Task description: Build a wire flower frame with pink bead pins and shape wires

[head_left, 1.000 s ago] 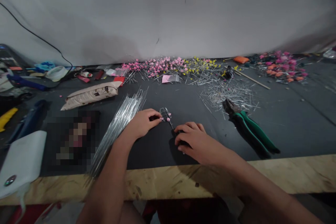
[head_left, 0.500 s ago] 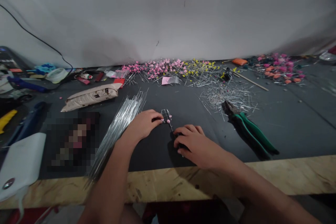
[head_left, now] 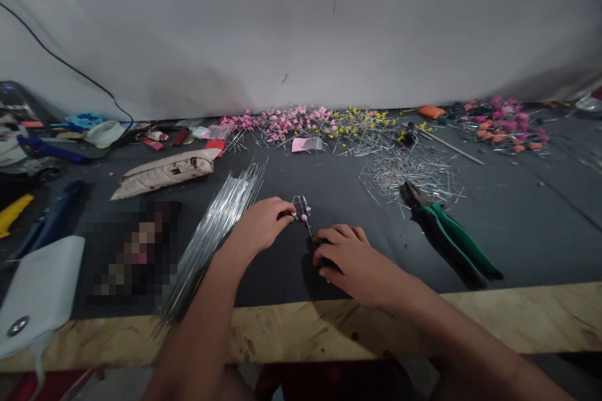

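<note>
Between the left hand [head_left: 264, 223] pinching its edge and right hand [head_left: 347, 258] curled round its stem [head_left: 309, 229] lies a pink-dotted silver wire frame [head_left: 301, 206].

right hand [head_left: 345, 260] hides the lower stem of the wire piece [head_left: 303, 216] from me, grip unclear. too small for me to tell which bit the left hand [head_left: 263, 223] pinches. pixelated patch [head_left: 136, 250] masks something; view's left edge cuts off a yellow handle [head_left: 15, 212].
</note>
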`<state>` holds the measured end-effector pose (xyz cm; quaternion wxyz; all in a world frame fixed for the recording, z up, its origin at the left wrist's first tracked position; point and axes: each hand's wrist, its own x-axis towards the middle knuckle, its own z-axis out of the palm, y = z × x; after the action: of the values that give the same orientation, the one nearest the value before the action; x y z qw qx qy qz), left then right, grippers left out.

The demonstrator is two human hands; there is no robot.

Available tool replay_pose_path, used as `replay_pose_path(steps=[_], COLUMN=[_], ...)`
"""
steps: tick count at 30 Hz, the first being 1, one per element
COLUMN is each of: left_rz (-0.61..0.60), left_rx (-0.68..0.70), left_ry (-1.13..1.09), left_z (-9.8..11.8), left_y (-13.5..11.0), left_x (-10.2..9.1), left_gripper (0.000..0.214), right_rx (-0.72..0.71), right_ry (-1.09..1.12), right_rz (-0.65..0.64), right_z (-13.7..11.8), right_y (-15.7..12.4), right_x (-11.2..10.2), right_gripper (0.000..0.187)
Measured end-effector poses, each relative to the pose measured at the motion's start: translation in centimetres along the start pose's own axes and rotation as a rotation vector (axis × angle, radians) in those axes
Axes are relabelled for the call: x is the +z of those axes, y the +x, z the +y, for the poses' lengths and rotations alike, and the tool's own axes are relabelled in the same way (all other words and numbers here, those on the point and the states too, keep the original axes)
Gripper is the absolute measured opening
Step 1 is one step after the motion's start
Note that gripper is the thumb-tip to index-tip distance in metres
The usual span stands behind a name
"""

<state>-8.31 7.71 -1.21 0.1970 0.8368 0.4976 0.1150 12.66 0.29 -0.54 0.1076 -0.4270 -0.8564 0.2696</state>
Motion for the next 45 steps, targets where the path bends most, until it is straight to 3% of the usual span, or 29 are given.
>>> replay_pose_path(steps=[13, 27, 34, 39, 45], left_rz=[0.090, 0.016, 0.091, 0.161, 0.056], left_rx=[-0.140, -0.203, -0.250, -0.259, -0.145], left_ry=[-0.177, -0.128, -0.144, -0.114, -0.087], left_z=[0.8, 2.0, 1.8, 2.7, 4.8], left_y=[0.0, 0.2, 0.0, -0.9, -2.9], left_x=[0.5, 0.0, -0.4, -1.1, 0.6], left_gripper=[0.023, 0.030, 0.034, 0.030, 0.023], right_rx=[0.000, 0.024, 0.155, 0.322, 0.358], right_ry=[0.003, 0.042, 0.184, 0.167, 0.104], right_rz=[0.009, 0.031, 0.243, 0.124, 0.114], right_z=[-0.2, -0.3, 1.4, 3.9, 3.9], right_y=[-0.1, 0.1, -0.4, -1.9, -2.2], right_x=[-0.1, -0.1, -2.9, -3.0, -1.2], right_gripper=[0.015, 0.013, 0.019, 0.019, 0.024])
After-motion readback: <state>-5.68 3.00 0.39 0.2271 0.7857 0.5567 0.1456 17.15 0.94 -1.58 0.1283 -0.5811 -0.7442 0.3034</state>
